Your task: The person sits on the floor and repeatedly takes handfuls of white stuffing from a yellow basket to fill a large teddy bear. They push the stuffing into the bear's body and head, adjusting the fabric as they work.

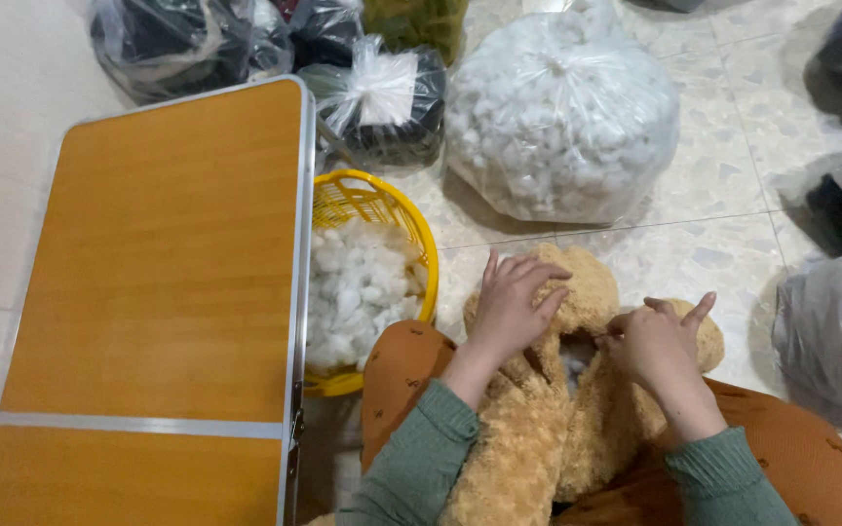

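Resting on the person's lap, the tan plush toy point(538, 429) is gripped by both hands, the left hand point(514, 307) closed on its top and the right hand point(660, 341) pinching its fabric, beside a yellow basket point(421, 234) of white stuffing point(358, 287).

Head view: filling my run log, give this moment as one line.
left hand: on plush toy | right hand: pinching toy's opening | yellow basket: stuffing, beside left hand

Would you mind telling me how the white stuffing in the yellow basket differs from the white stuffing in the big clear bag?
The stuffing in the yellow basket lies open and loose; the stuffing in the clear bag is tied shut under plastic. The basket sits against the folding table, near the left hand; the bag stands farther off on the tiled floor. The bag's load looks larger. Both are white fluffy clumps.
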